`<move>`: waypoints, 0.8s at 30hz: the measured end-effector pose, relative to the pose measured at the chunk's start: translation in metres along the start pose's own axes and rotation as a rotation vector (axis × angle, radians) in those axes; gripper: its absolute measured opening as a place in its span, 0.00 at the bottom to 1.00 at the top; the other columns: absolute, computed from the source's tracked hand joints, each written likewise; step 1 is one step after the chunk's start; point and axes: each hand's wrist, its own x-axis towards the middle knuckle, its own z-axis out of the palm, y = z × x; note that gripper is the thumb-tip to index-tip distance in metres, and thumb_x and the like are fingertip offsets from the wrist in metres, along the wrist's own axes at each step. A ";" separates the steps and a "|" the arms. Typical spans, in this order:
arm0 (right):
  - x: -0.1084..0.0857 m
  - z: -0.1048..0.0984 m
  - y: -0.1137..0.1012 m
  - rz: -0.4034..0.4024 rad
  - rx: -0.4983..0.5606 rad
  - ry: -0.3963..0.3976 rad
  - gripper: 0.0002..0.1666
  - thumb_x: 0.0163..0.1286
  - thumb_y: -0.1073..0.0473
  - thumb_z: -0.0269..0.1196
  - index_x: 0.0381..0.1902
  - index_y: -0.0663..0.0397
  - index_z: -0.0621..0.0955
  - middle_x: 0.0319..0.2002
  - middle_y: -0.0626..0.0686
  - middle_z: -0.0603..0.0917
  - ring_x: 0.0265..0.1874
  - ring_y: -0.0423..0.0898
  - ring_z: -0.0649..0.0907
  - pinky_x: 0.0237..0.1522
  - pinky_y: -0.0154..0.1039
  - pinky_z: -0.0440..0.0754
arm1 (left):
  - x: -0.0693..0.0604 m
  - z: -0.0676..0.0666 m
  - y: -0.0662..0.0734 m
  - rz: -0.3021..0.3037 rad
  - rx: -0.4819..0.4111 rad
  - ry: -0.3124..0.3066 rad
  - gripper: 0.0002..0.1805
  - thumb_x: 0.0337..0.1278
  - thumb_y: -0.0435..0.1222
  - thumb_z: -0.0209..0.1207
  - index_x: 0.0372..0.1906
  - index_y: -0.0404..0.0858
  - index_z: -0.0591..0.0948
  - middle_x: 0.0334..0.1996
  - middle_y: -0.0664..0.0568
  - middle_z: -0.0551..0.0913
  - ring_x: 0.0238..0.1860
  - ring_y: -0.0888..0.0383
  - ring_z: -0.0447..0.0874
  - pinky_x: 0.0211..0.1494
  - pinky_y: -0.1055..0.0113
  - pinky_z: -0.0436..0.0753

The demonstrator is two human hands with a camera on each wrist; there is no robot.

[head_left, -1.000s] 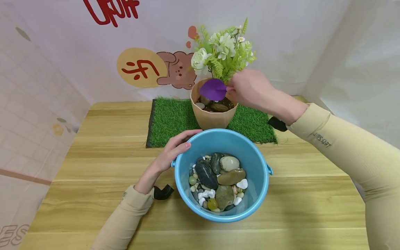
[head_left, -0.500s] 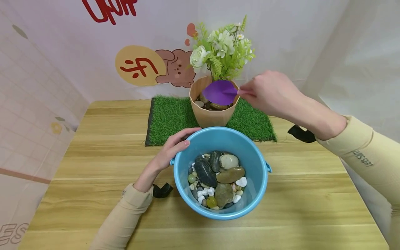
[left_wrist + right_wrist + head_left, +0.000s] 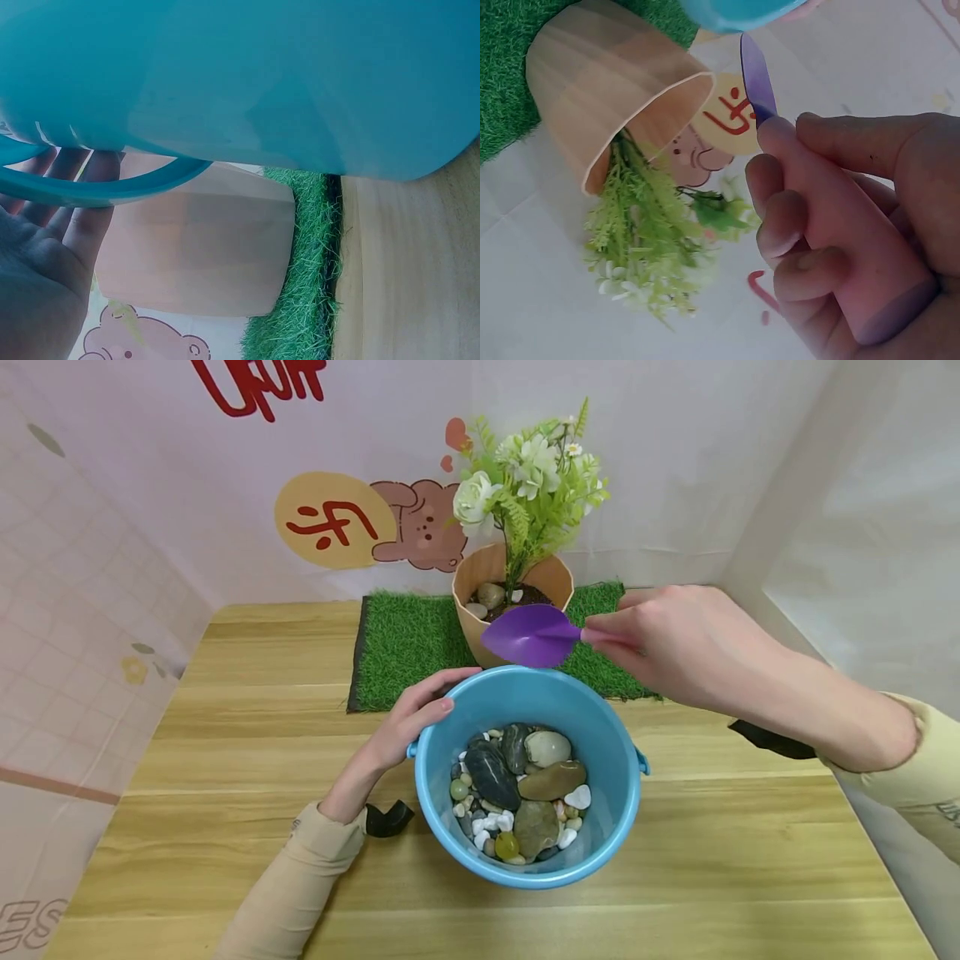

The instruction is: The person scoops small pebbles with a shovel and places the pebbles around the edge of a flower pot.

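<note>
My right hand [image 3: 693, 647] grips the pink handle of a purple garden trowel [image 3: 531, 635], fingers curled round it in the right wrist view. The blade points left, over the back rim of a light blue bucket [image 3: 628, 810] and in front of the flowerpot [image 3: 557, 578]; nothing shows on it. My left hand [image 3: 405, 718] rests at the bucket's left back rim, thumb near the edge. In the left wrist view its fairly straight fingers [image 3: 90, 225] touch the outer wall behind the bucket's handle [image 3: 135, 191]. Wet stones [image 3: 491, 775] and small pebbles lie at the bucket's bottom.
The peach pot holds white flowers [image 3: 536, 468], dark soil and a few stones. It stands on an artificial grass mat [image 3: 405, 643] near the table's back. A wooden table [image 3: 300, 668] lies under everything, with a decorated wall sheet [image 3: 660, 460] behind.
My right hand has drawn the trowel from over the pot toward me and to the right, lower, near the bucket's back rim. The left hand and bucket have stayed in place.
</note>
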 end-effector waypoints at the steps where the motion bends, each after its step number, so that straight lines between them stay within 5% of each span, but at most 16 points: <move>1: -0.003 -0.001 -0.001 -0.012 -0.007 0.007 0.16 0.71 0.56 0.70 0.55 0.47 0.91 0.25 0.47 0.84 0.19 0.40 0.79 0.18 0.39 0.74 | 0.000 0.000 0.000 0.001 0.000 -0.001 0.31 0.74 0.37 0.45 0.77 0.27 0.67 0.70 0.26 0.74 0.58 0.50 0.88 0.51 0.49 0.93; 8: -0.021 -0.001 -0.012 -0.105 -0.013 0.014 0.15 0.67 0.56 0.73 0.52 0.42 0.92 0.22 0.40 0.78 0.20 0.33 0.74 0.19 0.32 0.70 | 0.000 -0.002 -0.001 -0.007 -0.003 -0.007 0.31 0.74 0.36 0.44 0.77 0.28 0.66 0.69 0.26 0.74 0.54 0.54 0.90 0.49 0.50 0.94; 13: -0.029 0.009 -0.025 -0.179 -0.038 -0.058 0.05 0.68 0.54 0.73 0.39 0.34 0.89 0.21 0.39 0.74 0.19 0.33 0.71 0.17 0.31 0.65 | 0.000 -0.001 -0.003 0.008 0.000 -0.011 0.30 0.75 0.36 0.44 0.77 0.27 0.67 0.70 0.27 0.73 0.58 0.62 0.87 0.53 0.51 0.93; 17: -0.033 0.018 -0.034 -0.225 -0.088 -0.107 0.12 0.69 0.50 0.72 0.28 0.33 0.80 0.20 0.39 0.73 0.19 0.34 0.71 0.15 0.31 0.61 | 0.000 -0.001 -0.004 0.012 0.007 -0.011 0.30 0.75 0.36 0.44 0.76 0.28 0.67 0.71 0.27 0.73 0.62 0.57 0.86 0.56 0.51 0.92; 24: -0.034 0.031 -0.038 -0.301 -0.134 -0.172 0.09 0.67 0.51 0.73 0.31 0.35 0.82 0.22 0.39 0.77 0.24 0.37 0.77 0.17 0.32 0.71 | -0.001 -0.001 -0.004 0.011 0.010 -0.005 0.30 0.75 0.35 0.44 0.76 0.27 0.67 0.71 0.27 0.73 0.62 0.57 0.85 0.57 0.49 0.92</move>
